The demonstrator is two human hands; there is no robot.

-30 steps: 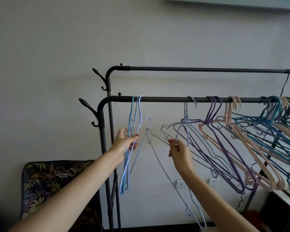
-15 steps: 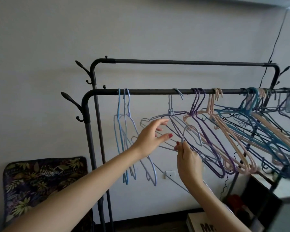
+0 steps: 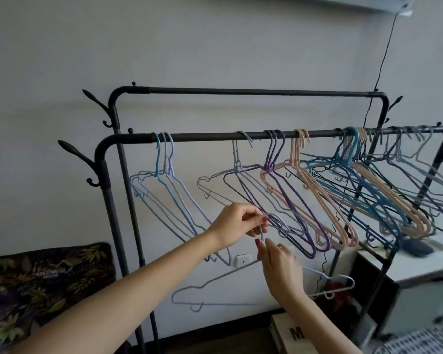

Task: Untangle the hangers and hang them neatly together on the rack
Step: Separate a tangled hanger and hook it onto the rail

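Head view: at the frame's centre, the left hand [image 3: 237, 224] pinches the hook of a loose hanger [image 3: 241, 290] where it catches the low corner of the purple hangers [image 3: 289, 200]. The right hand [image 3: 279, 267], just below at 5 o'clock, pinches the same hook's neck, its fingers [image 3: 260, 245] pressed together on the wire. The loose hanger's body dangles under both hands, off the rack's front rail [image 3: 215, 136]; holding it at the hook probably lets the person turn it free of the snag. At 10 o'clock, three blue hangers [image 3: 164, 180] hang together on the rail, seemingly the sorted group. From 1 to 3 o'clock, the pink hangers [image 3: 317, 195] and a crossed mass of teal, pink and dark ones crowd the rail, so most untangling seems undone.
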